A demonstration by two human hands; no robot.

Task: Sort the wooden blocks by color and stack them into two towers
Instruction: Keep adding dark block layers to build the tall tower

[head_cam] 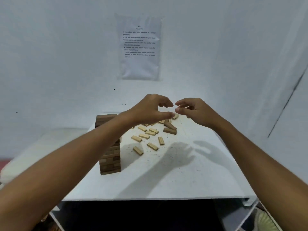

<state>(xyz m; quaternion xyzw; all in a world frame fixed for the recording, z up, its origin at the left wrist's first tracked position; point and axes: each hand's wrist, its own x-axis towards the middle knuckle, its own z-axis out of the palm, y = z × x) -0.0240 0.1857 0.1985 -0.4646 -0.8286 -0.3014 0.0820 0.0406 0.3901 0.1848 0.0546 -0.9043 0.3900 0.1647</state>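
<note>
Hovering with loosely curled fingers and holding nothing, the left hand (150,108) and right hand (194,110) hang above the scattered light blocks (146,135), the dark tower (109,147) below the left forearm; next, I'd judge, gathering light blocks for the second tower.

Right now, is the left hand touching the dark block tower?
Cannot tell. In the head view the left hand hangs beyond the dark block tower, holding nothing, but the forearm crosses in front of it, hiding any contact.
</note>
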